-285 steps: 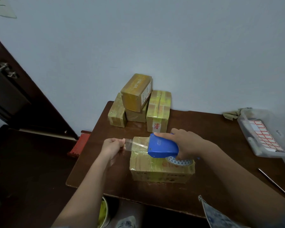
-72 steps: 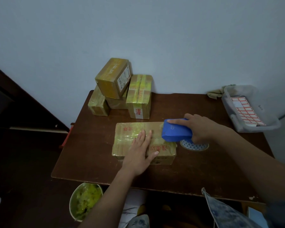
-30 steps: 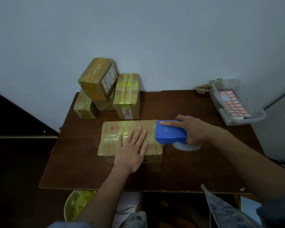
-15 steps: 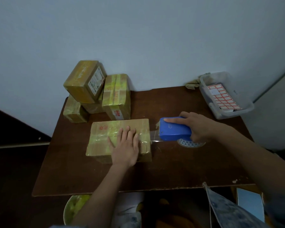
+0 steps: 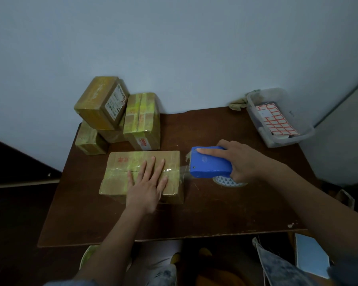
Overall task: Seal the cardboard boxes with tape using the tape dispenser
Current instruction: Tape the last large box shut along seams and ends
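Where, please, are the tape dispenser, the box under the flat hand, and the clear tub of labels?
tape dispenser (image 5: 210, 165): head view, on its blue side shell.
box (image 5: 116, 182): head view, on its bare top left of the hand.
clear tub (image 5: 304, 134): head view, on its near right rim.

Both forearms are bare to the picture's lower edge. The left hand (image 5: 148, 189) and right hand (image 5: 243, 161) wear no gloves, rings or watch. Blue-grey fabric shows at 5 and 7 o'clock.
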The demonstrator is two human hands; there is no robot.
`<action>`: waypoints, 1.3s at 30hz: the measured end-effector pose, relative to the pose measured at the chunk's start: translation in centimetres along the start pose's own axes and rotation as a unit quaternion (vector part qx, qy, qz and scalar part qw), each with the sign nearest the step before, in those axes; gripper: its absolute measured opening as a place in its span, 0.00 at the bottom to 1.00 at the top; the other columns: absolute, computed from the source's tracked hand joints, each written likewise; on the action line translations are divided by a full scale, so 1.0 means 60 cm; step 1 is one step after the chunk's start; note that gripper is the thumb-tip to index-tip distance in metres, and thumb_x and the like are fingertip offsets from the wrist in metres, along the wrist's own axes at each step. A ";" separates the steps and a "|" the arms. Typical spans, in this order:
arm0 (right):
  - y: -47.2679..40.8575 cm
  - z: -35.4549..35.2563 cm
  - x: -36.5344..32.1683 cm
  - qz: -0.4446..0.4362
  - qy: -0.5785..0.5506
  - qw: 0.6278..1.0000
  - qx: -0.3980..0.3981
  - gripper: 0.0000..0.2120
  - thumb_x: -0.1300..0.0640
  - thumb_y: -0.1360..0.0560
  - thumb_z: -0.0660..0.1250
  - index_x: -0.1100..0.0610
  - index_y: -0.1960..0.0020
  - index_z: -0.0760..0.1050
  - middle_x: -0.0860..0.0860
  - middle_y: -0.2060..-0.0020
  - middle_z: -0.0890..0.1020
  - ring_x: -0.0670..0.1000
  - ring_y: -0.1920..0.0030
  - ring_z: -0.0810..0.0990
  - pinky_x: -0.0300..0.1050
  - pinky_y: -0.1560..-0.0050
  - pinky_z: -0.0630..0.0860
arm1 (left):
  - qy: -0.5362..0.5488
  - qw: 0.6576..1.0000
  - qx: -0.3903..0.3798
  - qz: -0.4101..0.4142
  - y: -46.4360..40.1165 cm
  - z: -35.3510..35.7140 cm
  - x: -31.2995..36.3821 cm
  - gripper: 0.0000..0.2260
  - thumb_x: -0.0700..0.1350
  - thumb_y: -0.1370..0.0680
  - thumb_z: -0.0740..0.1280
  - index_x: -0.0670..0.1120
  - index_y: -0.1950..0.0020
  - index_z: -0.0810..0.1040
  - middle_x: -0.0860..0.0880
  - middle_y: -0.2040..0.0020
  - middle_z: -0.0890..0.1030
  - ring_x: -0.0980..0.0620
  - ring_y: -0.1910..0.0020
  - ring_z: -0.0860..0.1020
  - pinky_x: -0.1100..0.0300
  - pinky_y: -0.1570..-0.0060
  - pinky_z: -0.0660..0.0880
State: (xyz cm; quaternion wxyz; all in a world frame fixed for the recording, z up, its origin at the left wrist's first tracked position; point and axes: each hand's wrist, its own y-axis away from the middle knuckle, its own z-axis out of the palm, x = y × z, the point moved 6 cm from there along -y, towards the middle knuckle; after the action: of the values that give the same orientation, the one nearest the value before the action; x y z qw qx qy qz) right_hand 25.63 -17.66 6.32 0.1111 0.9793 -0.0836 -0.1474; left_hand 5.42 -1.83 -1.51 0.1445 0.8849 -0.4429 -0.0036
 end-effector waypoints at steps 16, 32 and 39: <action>-0.005 -0.006 0.012 -0.018 0.054 0.998 0.035 0.49 0.50 0.26 0.68 0.27 0.31 0.29 0.49 0.38 0.63 0.49 0.47 0.67 0.45 0.44 0.68 | 0.015 1.000 0.004 -0.017 0.001 0.001 -0.003 0.35 0.70 0.26 0.36 0.57 0.23 0.32 0.59 0.24 0.32 0.56 0.24 0.32 0.40 0.26 0.37; -0.001 0.027 0.028 0.000 0.088 0.996 -0.030 0.46 0.45 0.23 0.65 0.28 0.34 0.25 0.50 0.33 0.60 0.46 0.48 0.60 0.43 0.43 0.62 | 0.010 1.000 0.011 -0.014 -0.002 0.003 -0.006 0.39 0.73 0.30 0.30 0.55 0.23 0.32 0.58 0.23 0.33 0.56 0.24 0.33 0.40 0.26 0.36; -0.005 0.034 0.024 0.017 0.109 0.994 -0.023 0.47 0.45 0.23 0.66 0.28 0.32 0.26 0.50 0.32 0.60 0.50 0.41 0.65 0.49 0.36 0.63 | 0.018 1.000 0.008 -0.012 -0.001 0.001 -0.004 0.37 0.71 0.27 0.35 0.55 0.22 0.33 0.58 0.23 0.32 0.55 0.24 0.33 0.39 0.26 0.37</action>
State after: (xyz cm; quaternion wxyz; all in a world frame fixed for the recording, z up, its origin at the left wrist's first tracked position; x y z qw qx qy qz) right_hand 26.43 -18.05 3.97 0.1443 0.9851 -0.0846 -0.0397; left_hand 5.28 -1.62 -1.61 0.1452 0.8913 -0.4293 0.0141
